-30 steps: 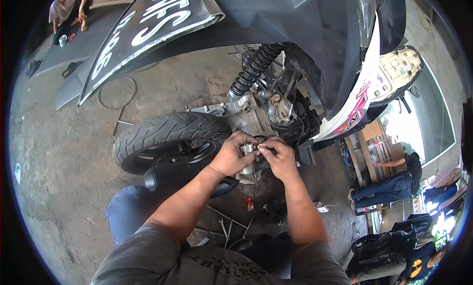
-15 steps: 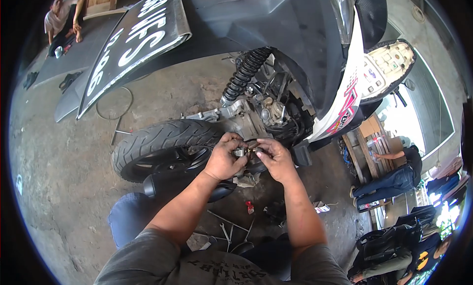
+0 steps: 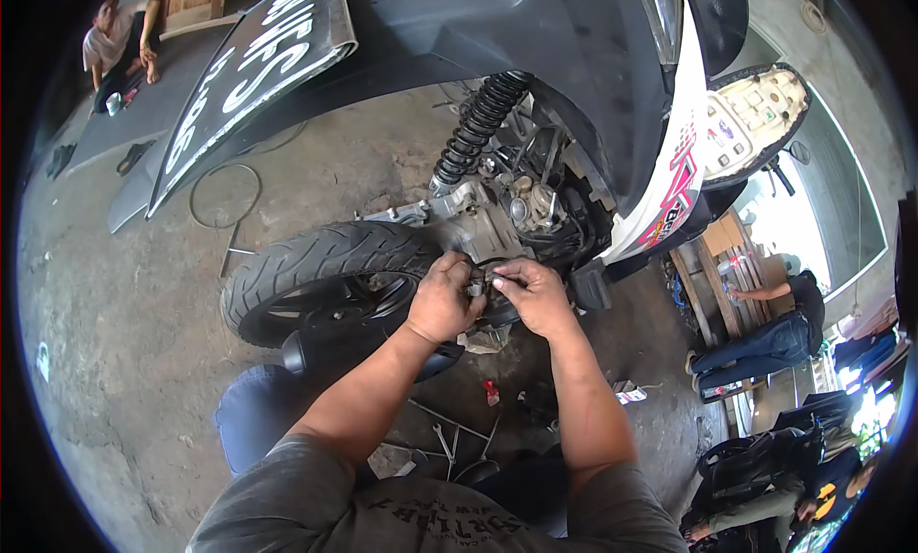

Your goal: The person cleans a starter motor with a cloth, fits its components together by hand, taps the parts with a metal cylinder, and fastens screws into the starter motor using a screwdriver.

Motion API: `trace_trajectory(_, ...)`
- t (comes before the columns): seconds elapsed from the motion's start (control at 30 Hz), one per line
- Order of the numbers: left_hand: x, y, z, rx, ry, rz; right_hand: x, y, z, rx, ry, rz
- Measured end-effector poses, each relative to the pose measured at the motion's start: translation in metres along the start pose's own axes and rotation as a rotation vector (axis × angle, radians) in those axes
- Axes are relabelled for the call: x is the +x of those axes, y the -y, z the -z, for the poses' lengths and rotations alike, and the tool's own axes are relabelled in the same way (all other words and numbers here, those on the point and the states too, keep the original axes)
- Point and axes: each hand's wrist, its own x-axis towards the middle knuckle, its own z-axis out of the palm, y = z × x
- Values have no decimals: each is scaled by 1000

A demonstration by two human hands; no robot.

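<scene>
My left hand is closed round a small metal part, most of it hidden by the fingers. Close on its right, my right hand pinches something small and dark at that part; its shape is too small to make out. Both hands are in front of the motorbike's engine, below the black coil shock absorber. The rear tyre lies to the left of my left hand, with the black exhaust below it.
Wrenches and a red item lie on the concrete floor. The number plate juts out at upper left. One person sits at upper left, another stands at a wooden bench, and someone is at lower right.
The view has shifted, so the plate appears farther left than a second ago. The hands stay together, but the metal part has turned and is more covered by fingers.
</scene>
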Motion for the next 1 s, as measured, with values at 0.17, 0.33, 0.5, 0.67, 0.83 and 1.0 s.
trace_trajectory(0.17,-1,2,0,24,0,-28,3,8,3,-110,45,-18)
trace_trajectory(0.33,5,-2,4,57,20,-102,6,27,12,-235,112,-50)
trace_trajectory(0.5,4,-5,4,4,36,-89,22,23,22,-206,222,-115)
trace_trajectory(0.67,3,-6,2,-132,47,-6,31,18,29,-85,304,-142)
trace_trajectory(0.83,0,-4,1,-162,49,-20,33,13,29,-88,339,-157)
trace_trajectory(1.0,4,-3,4,-82,51,-51,40,15,27,-263,354,-151)
